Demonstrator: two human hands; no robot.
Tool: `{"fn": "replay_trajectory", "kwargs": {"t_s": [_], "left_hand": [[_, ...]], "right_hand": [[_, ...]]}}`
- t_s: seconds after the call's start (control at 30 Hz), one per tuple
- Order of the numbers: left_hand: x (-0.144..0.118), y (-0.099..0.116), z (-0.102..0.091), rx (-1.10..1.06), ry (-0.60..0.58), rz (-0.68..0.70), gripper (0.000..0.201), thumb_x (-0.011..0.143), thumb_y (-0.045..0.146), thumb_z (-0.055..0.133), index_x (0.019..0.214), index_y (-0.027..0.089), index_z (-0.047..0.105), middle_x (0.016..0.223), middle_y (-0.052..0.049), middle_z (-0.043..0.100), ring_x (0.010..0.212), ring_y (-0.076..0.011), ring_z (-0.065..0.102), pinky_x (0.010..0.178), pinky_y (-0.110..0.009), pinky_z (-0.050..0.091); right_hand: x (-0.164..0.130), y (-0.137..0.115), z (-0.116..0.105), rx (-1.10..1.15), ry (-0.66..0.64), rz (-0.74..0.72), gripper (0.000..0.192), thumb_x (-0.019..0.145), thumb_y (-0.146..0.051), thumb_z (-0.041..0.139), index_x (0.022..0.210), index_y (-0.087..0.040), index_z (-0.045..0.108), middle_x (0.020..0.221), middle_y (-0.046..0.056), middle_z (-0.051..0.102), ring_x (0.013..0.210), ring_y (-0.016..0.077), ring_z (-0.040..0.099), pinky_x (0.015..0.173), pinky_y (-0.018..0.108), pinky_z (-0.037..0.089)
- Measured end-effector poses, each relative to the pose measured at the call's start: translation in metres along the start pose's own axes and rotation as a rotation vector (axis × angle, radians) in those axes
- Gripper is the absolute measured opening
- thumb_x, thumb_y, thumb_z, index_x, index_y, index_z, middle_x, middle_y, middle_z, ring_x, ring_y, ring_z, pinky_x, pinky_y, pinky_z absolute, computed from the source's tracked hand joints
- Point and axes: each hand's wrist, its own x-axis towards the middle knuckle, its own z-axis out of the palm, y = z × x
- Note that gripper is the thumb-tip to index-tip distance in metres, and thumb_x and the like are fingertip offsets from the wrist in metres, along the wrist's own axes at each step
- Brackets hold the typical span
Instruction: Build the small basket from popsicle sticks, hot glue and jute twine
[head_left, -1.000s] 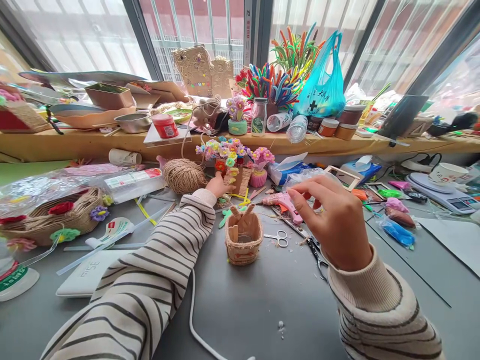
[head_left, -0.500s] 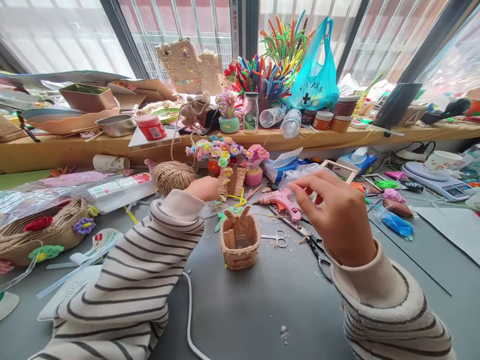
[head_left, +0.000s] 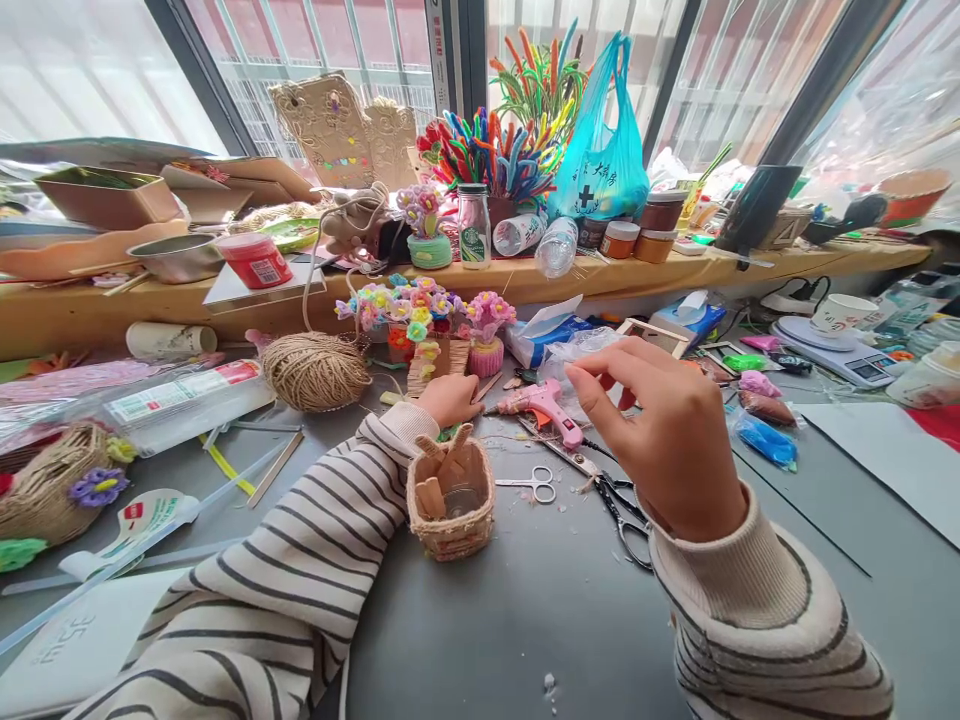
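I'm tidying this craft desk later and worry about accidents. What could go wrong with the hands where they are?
The left hand reaches across right beside the pink glue gun; if its nozzle is hot, a brush could burn. The left sleeve lies against the small woven basket and might tip it. The black scissors lie under the raised right hand, so lowering the wrist could catch them.

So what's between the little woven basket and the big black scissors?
In the head view, small silver scissors lie between the basket and the black scissors.
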Motion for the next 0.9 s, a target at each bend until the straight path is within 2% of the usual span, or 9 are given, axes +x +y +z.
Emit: {"fn": "replay_trajectory", "kwargs": {"t_s": [0.2, 0.33, 0.47, 0.53, 0.57, 0.63, 0.73, 0.9], "left_hand": [[0.000, -0.003, 0.001, -0.047, 0.076, -0.045, 0.030, 0.084, 0.031, 0.049, 0.110, 0.016, 0.050, 0.111, -0.007, 0.054, 0.094, -0.0187, 0.055, 0.078, -0.039, 0.048], [-0.014, -0.009, -0.014, -0.123, 0.186, -0.062, 0.030, 0.084, 0.031, 0.049, 0.109, 0.016, 0.050, 0.110, -0.007, 0.054, 0.093, -0.0185, 0.055, 0.078, -0.039, 0.048], [-0.046, -0.013, -0.042, -0.234, 0.324, -0.044, 0.028, 0.084, 0.032, 0.049, 0.105, 0.014, 0.052, 0.103, -0.006, 0.057, 0.086, -0.0165, 0.057, 0.073, -0.036, 0.049], [-0.069, -0.011, -0.057, -0.297, 0.427, -0.042, 0.024, 0.084, 0.034, 0.049, 0.092, 0.013, 0.057, 0.083, -0.002, 0.059, 0.071, -0.0122, 0.056, 0.064, -0.030, 0.048], [-0.081, -0.008, -0.063, -0.331, 0.483, -0.043, 0.024, 0.083, 0.035, 0.049, 0.085, 0.013, 0.060, 0.068, 0.001, 0.057, 0.061, -0.0107, 0.052, 0.058, -0.026, 0.044], [-0.104, -0.001, -0.071, -0.404, 0.567, -0.023, 0.025, 0.080, 0.037, 0.051, 0.080, 0.014, 0.063, 0.054, 0.004, 0.049, 0.049, -0.0084, 0.043, 0.048, -0.021, 0.035], [-0.137, 0.013, -0.075, -0.507, 0.607, 0.031, 0.026, 0.077, 0.039, 0.053, 0.075, 0.017, 0.064, 0.050, 0.005, 0.048, 0.044, -0.0072, 0.035, 0.041, -0.020, 0.027], [-0.170, 0.031, -0.063, -0.617, 0.597, 0.075, 0.021, 0.075, 0.035, 0.056, 0.071, 0.017, 0.065, 0.047, 0.005, 0.048, 0.041, -0.0064, 0.032, 0.038, -0.019, 0.025]], "right_hand": [[0.001, -0.001, 0.002, 0.025, -0.028, 0.010, 0.017, 0.080, -0.025, 0.050, 0.072, -0.016, 0.062, 0.068, 0.002, 0.059, 0.064, 0.0125, 0.052, 0.057, 0.024, 0.039], [0.000, 0.002, 0.006, 0.023, -0.001, 0.014, 0.017, 0.079, -0.025, 0.052, 0.071, -0.015, 0.063, 0.068, 0.003, 0.059, 0.061, 0.0122, 0.052, 0.056, 0.025, 0.039], [0.000, 0.007, 0.016, 0.079, 0.015, 0.042, 0.015, 0.078, -0.025, 0.055, 0.077, -0.014, 0.066, 0.071, 0.005, 0.061, 0.062, 0.0137, 0.053, 0.055, 0.026, 0.041], [0.000, 0.008, 0.020, 0.116, 0.037, 0.049, 0.019, 0.077, -0.028, 0.057, 0.083, -0.013, 0.067, 0.073, 0.006, 0.062, 0.063, 0.0142, 0.053, 0.055, 0.027, 0.043], [0.000, 0.007, 0.021, 0.144, 0.046, 0.051, 0.022, 0.076, -0.030, 0.058, 0.086, -0.013, 0.067, 0.074, 0.006, 0.063, 0.063, 0.0143, 0.054, 0.055, 0.027, 0.043], [-0.001, 0.004, 0.020, 0.227, 0.054, 0.066, 0.027, 0.074, -0.032, 0.061, 0.092, -0.013, 0.066, 0.077, 0.006, 0.063, 0.064, 0.0138, 0.055, 0.056, 0.028, 0.045], [-0.003, -0.005, 0.014, 0.432, 0.027, 0.115, 0.027, 0.073, -0.031, 0.062, 0.096, -0.017, 0.064, 0.080, 0.004, 0.064, 0.066, 0.0125, 0.057, 0.060, 0.027, 0.048], [-0.008, -0.021, 0.005, 0.758, -0.063, 0.174, 0.012, 0.072, -0.029, 0.063, 0.081, -0.021, 0.066, 0.081, 0.001, 0.066, 0.072, 0.0121, 0.060, 0.062, 0.025, 0.050]]}}
